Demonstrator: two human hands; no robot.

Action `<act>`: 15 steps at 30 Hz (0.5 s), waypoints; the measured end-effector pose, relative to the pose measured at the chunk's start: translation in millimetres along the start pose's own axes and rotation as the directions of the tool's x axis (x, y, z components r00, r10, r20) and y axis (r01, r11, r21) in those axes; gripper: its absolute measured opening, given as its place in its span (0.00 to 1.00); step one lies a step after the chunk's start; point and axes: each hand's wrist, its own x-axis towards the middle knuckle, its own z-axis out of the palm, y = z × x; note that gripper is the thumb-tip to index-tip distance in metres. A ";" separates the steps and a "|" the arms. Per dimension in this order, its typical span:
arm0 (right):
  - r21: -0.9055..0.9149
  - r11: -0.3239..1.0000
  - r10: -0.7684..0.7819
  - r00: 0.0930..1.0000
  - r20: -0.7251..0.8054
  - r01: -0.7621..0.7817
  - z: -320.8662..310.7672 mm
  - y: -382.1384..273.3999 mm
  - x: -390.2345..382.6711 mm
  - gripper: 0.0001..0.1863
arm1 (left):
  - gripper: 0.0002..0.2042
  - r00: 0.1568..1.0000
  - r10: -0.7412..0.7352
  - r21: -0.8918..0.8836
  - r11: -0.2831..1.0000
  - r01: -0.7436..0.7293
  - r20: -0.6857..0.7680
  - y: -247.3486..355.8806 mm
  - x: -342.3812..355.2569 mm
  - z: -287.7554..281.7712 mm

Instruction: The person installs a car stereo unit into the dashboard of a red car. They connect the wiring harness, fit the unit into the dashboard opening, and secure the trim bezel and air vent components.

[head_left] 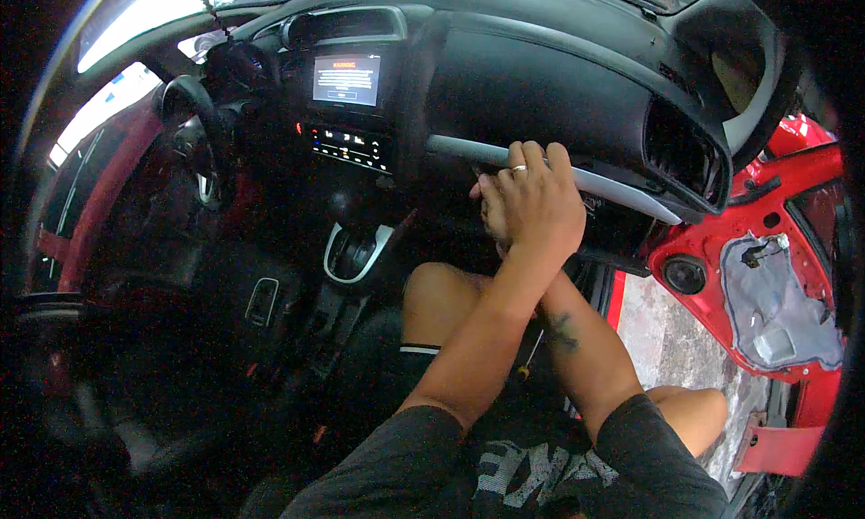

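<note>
partly beneath the hands (pixel 543 204), silver trim (pixel 623 194)

The dashboard screen (pixel 345 85) bears an orange heading (pixel 344 66), white text lines (pixel 345 76) and a boxed label (pixel 342 95); the climate panel (pixel 350 150), white characters (pixel 347 139), probably digits among them; the dark shirt (pixel 662 456), large pale capital letters (pixel 541 472).

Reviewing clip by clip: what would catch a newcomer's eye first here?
Probably the bright rectangular dashboard screen, upper left of centre. Near the middle, bare forearms cross, the left hand overlapping the right hand at the silver dashboard trim strip. At right, the open red door shows grey sheeting on its inner side.
</note>
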 end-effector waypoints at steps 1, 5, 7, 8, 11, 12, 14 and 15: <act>0.019 1.000 -0.015 1.000 -0.016 0.015 3.8 6.7 -0.3 0.12 | 0.10 1.000 -0.010 -0.018 1.000 0.010 0.000 7.1 -0.8 6.9; -0.123 0.981 0.127 0.978 -0.164 -0.148 63.2 -39.3 6.1 0.11 | 0.09 0.998 -0.011 0.056 0.998 0.014 -0.067 -22.9 -14.3 6.2; -0.287 0.908 0.247 0.943 -0.225 -0.306 75.8 -21.5 -2.8 0.11 | 0.08 0.997 0.046 -0.064 0.997 -0.051 -0.067 -4.7 -16.3 4.4; -0.219 0.953 0.186 0.974 -0.132 -0.212 54.5 -19.4 -5.8 0.11 | 0.07 0.996 0.065 -0.079 0.994 -0.070 -0.063 -7.2 -17.6 0.4; -0.003 1.000 0.030 0.999 -0.022 -0.030 14.6 -14.5 -9.6 0.13 | 0.06 0.998 0.040 0.051 0.998 -0.042 0.040 -9.3 -11.9 -5.5; 0.038 0.999 0.040 0.997 -0.072 -0.037 15.2 -17.5 -6.3 0.14 | 0.05 0.997 0.029 0.092 0.995 -0.036 0.076 -11.9 -10.6 -5.7; 0.085 0.993 0.099 0.983 -0.155 -0.086 11.2 -8.1 -4.0 0.17 | 0.05 0.993 0.025 0.090 0.995 -0.035 0.115 -1.1 -2.0 -8.9; 0.109 0.988 0.129 0.972 -0.194 -0.109 9.6 -3.3 -3.4 0.18 | 0.05 0.991 0.031 0.085 0.996 -0.042 0.131 1.6 0.9 -10.1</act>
